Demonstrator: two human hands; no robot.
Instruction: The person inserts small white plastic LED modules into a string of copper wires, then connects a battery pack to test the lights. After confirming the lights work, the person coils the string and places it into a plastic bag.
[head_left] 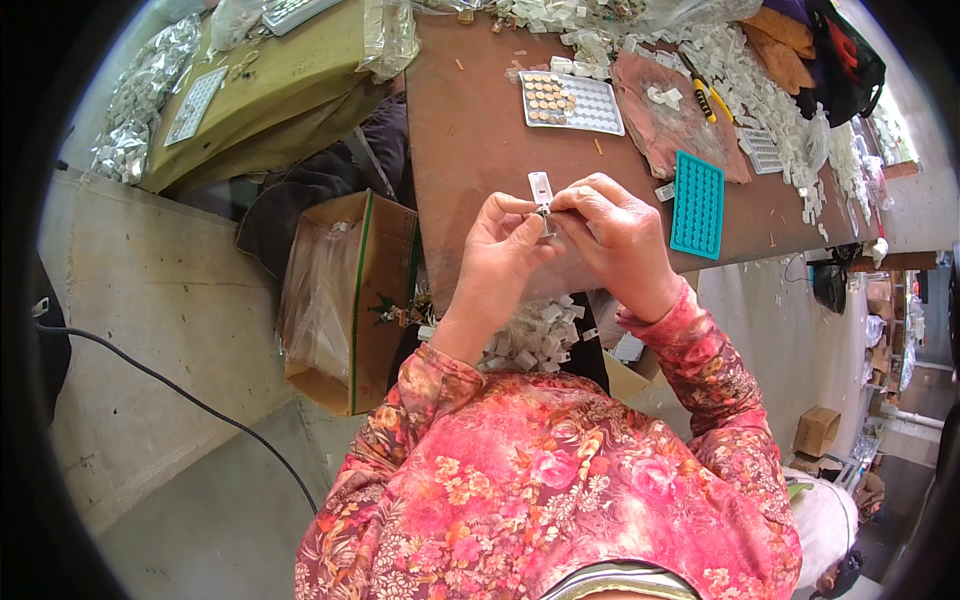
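Over the near edge of the brown table, my two hands meet in front of me with their fingers closed. Between thumb and fingertips, my left hand pinches a small white card with a dark slot in it. The card stands up above the fingertips. Just below it sits a small clear and shiny piece, too small to make out. My right hand presses its thumb and forefinger against the card's lower end from the other side. The fingers hide where card and piece meet.
A white tray partly filled with round gold-coloured pieces lies ahead. A teal moulded tray is to the right, near a pink cloth and yellow-handled pliers. White cards heap in my lap. A cardboard box stands left.
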